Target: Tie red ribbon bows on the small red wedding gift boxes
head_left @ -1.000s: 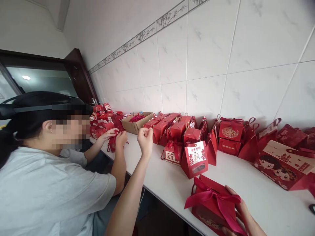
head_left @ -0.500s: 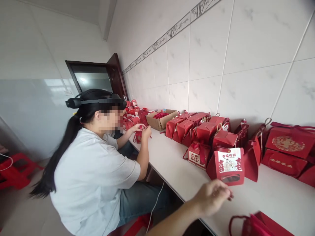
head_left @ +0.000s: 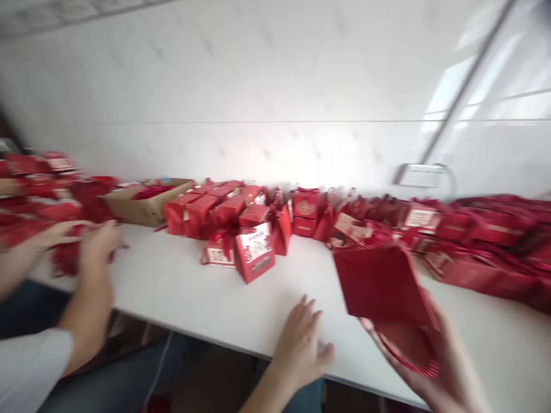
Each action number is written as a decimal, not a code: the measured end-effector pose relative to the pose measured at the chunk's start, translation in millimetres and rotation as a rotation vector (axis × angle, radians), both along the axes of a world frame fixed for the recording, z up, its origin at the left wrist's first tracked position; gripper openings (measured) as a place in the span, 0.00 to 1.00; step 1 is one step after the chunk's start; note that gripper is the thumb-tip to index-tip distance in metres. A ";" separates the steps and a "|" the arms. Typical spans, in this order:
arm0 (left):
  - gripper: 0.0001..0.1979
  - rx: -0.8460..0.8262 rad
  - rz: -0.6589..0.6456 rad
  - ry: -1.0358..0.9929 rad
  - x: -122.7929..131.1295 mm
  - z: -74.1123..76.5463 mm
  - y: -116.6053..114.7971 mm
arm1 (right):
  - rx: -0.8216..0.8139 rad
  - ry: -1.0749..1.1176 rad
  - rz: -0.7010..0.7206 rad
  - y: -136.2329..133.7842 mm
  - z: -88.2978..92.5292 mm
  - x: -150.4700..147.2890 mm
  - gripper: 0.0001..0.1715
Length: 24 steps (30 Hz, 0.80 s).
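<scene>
My left hand (head_left: pixel 301 341) hovers over or rests on the front of the white table, fingers spread and holding nothing. My right hand (head_left: pixel 445 355) grips a red gift box (head_left: pixel 385 287) from below and the right side. The box is tilted, with a dark red panel facing me and a red-and-white striped cord looped beneath it. Ahead of my left hand stands a red gift box with a white printed label (head_left: pixel 256 246), and a smaller labelled box (head_left: pixel 220 252) sits just left of it.
Rows of red gift boxes (head_left: pixel 305 212) line the tiled wall, with more piled at the right (head_left: pixel 486 252). A cardboard carton (head_left: pixel 140 206) holds dark red ribbons. At left, a co-worker's hands (head_left: pixel 97 241) work on a red item. A white socket (head_left: pixel 419 175) is on the wall.
The view has swung to the right. My right hand is now visible, holding a red gift box up off the table. My left hand has gone from curled to spread fingers.
</scene>
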<state>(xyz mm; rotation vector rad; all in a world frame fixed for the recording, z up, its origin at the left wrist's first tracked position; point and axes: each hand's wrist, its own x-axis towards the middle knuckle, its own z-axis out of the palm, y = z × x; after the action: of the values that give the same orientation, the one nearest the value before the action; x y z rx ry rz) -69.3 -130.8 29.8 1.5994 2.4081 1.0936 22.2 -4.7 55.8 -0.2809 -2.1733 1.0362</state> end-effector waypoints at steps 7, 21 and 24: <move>0.18 -0.033 0.012 0.194 -15.3 -20.4 5.0 | -1.565 0.168 0.441 -7.4 80.2 23.4 0.27; 0.13 0.043 0.025 0.410 -24.4 -27.9 7.0 | 0.217 0.224 -0.458 37.9 54.5 129.1 0.47; 0.15 0.089 0.013 0.505 -31.4 -32.0 9.2 | 0.485 0.084 -0.547 55.5 65.6 173.0 0.49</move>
<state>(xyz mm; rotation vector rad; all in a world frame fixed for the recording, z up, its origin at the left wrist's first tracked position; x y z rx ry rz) -100.7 -121.6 -2.3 2.1071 2.6932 0.8915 195.2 50.8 121.4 -0.5484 -2.0235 0.2058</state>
